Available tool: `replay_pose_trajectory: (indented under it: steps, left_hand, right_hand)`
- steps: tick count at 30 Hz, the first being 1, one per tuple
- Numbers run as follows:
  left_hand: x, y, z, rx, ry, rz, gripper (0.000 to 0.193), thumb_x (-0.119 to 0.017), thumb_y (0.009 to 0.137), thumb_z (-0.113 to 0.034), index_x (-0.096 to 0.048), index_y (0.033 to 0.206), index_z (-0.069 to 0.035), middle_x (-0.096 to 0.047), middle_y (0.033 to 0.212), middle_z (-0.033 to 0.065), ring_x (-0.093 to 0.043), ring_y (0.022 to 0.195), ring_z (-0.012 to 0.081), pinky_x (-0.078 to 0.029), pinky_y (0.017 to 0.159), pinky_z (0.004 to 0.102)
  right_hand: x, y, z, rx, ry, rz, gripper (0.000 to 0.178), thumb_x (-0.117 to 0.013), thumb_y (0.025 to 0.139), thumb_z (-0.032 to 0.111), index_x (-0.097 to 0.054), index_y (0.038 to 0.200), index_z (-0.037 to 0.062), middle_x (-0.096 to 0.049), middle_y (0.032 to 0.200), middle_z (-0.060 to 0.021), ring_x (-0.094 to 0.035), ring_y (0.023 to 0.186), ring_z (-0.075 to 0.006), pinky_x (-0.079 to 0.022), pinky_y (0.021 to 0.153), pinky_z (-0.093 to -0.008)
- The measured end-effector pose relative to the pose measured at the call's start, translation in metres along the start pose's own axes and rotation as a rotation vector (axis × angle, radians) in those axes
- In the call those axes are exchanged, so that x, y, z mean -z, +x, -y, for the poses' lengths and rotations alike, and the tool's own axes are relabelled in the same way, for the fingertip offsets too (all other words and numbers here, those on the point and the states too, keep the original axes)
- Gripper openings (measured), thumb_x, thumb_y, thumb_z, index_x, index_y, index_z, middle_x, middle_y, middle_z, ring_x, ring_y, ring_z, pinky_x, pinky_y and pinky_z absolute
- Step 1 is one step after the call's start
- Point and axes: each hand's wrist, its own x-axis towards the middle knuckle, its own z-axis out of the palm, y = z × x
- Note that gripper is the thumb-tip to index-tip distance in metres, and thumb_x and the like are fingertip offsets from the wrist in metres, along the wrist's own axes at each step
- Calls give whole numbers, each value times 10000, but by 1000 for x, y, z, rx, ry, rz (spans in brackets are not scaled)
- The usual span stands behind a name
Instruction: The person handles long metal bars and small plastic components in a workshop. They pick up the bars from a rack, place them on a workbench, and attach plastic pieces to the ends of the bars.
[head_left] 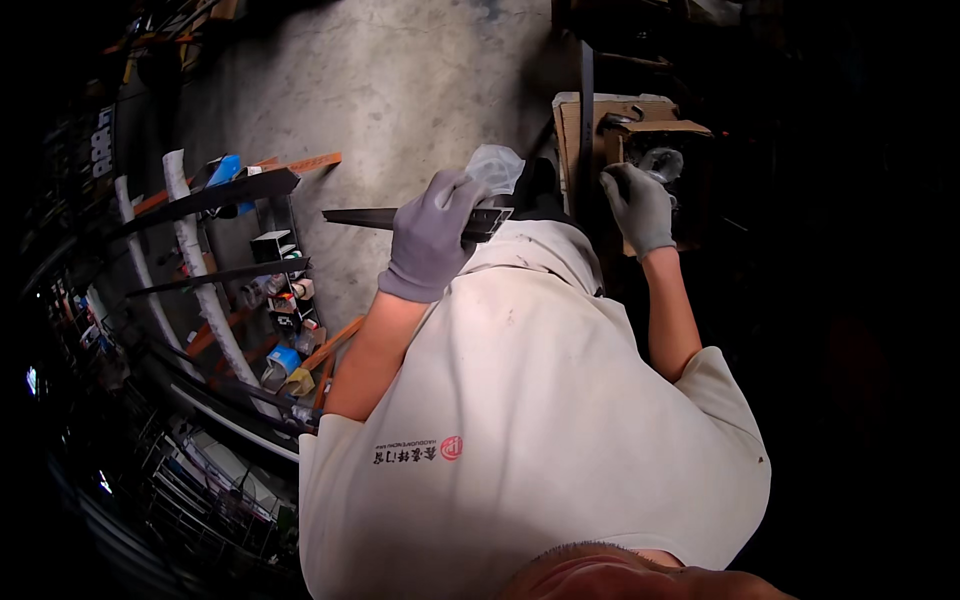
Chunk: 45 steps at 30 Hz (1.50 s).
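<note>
My left hand [430, 238], in a grey glove, is wrapped round a long dark profile [360, 217] with a hollow cut end, held in front of my waist. A crumpled translucent plastic bag [497, 165] shows just beyond its fingers; I cannot tell whether the hand grips it too. My right hand [642, 208], in a paler grey glove, is at the near side of an open cardboard box [665, 128]. Its fingers are curled beside a clear plastic bag [662, 163] in the box. What they pinch, if anything, is hidden.
A dark upright bar [587, 120] stands left of the box. To my left is a rack with white-wrapped posts [195, 250], dark profiles [225, 192] across it and orange bars [312, 163]. Small shelves [275, 245] hold assorted items. Concrete floor [370, 90] lies ahead.
</note>
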Motion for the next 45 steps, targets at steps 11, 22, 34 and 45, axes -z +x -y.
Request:
replay_pose_trajectory:
  steps: [11,22,34,45]
  left_hand:
    - [8,10,-9,51,74,-6,355,-777,794,-66,-649,1121,-115,-644,1104,114,-689,845,341,-565,702,416]
    - [1,-7,-21,111,30,51,270,-798,833,-49,-663,1066,-72,-670,1043,146,-680,965,340,-554,816,401]
    - [-1,-24,-25,-107,-144,-71,335,-839,797,-39,-675,1075,-125,-680,996,116,-694,882,312,-566,728,386]
    - [-6,-45,6,118,-398,-143,433,-814,890,-173,-658,1263,-17,-696,1139,159,-704,1017,294,-552,881,335]
  right_hand:
    - [-16,8,-23,-16,20,-8,195,-661,981,266,-734,1029,91,-746,972,-153,-712,907,-368,-561,789,-448]
    - [-64,-25,-200,-628,-44,20,311,-668,947,330,-763,1105,80,-747,1076,-196,-701,1065,-386,-556,888,-486]
    - [-34,18,72,-411,1726,712,405,-551,1084,394,-667,1164,14,-685,903,-34,-568,645,-66,-476,566,-219]
    - [52,10,145,-211,974,353,288,-589,1061,249,-717,1061,-8,-601,817,36,-548,731,-42,-495,657,-229]
